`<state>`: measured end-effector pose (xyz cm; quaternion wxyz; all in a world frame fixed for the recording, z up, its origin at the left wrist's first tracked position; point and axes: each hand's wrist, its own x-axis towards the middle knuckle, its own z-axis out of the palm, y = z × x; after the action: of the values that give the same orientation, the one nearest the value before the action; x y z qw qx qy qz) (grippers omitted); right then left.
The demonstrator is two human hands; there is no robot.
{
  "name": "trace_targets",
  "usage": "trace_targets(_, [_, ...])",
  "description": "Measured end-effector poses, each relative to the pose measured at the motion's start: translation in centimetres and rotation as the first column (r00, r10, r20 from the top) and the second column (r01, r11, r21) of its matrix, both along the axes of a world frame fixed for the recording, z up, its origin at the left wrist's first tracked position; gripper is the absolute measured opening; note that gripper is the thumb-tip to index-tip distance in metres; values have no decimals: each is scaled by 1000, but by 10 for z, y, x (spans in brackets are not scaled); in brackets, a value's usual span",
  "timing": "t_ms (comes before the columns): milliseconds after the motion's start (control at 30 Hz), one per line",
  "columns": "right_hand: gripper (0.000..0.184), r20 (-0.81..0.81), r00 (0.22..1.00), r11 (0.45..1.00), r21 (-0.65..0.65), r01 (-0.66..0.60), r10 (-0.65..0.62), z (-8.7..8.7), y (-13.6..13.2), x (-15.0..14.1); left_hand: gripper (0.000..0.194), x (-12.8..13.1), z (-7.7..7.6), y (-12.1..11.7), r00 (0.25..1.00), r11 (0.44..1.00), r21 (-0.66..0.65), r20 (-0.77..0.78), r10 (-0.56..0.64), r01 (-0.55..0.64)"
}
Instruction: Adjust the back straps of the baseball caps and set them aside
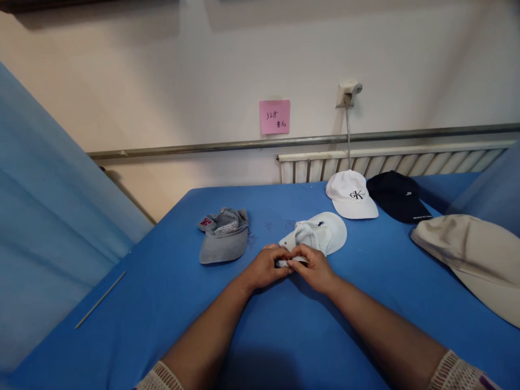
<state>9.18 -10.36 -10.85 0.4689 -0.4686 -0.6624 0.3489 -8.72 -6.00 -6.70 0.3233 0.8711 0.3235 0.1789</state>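
A white cap [320, 233] with a small dark logo lies on the blue table [162, 281], its back strap turned toward me. My left hand [266, 266] and my right hand [314, 266] meet at that strap [291, 262]. Both hands are closed, pinching the strap between thumbs and fingers, one on each side. A folded grey cap [223, 238] with a red patch lies to the left of my hands, apart from them.
At the back right lie a white cap [351, 196] with black letters and a dark navy cap [398, 196]. A large beige cap [475, 257] fills the right edge. Behind are a radiator [390, 162], a rail, a pink note [274, 116] and a wall socket [348, 93].
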Motion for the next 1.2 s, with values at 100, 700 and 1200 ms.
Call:
trace_targets(100, [9, -16, 1000, 999, 42, 1, 0, 1, -1, 0, 13, 4, -1, -1, 1000, 999, 35, -11, -1, 2])
trace_targets(700, [22, 245, 966, 988, 110, -107, 77, 14, -5, 11, 18, -10, 6, 0, 997, 994, 74, 17, 74, -75])
trace_targets(1200, [10, 523, 845, 993, 82, 81, -112, 12, -6, -2, 16, -5, -1, 8, 958, 951, 124, 61, 279, -285])
